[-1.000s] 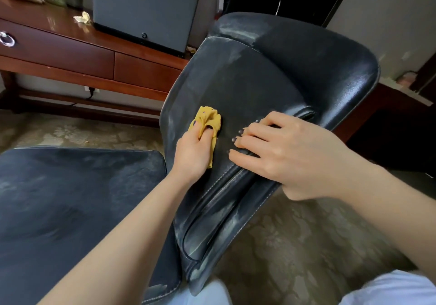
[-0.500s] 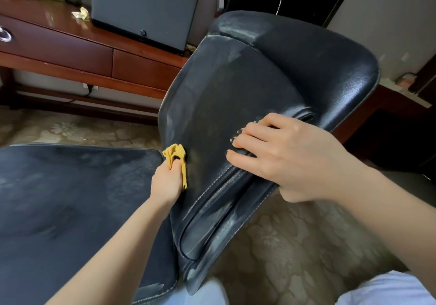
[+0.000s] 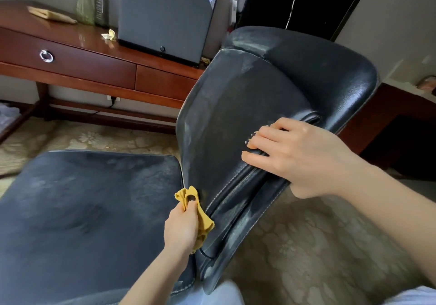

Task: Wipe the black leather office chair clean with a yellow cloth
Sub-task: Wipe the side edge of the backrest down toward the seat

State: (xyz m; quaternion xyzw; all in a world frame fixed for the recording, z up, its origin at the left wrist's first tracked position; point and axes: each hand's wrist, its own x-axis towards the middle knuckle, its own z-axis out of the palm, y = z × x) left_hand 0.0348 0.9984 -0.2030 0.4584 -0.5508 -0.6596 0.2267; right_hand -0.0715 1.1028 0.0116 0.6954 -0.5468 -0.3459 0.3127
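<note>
– Where's the yellow cloth?
– Bunched in the left hand, fingers curled tight round it, pressed low on the black chair's backrest, just beside the seat.
– And the right hand?
– Higher up, fingers wrapped over the backrest's padded side edge. The two hands are well apart.

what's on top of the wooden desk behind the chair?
A grey box, a crumpled pale scrap, a tan folded item and a glass bottle sit on the wooden desk. The chair back hides the desk's right end.
</note>
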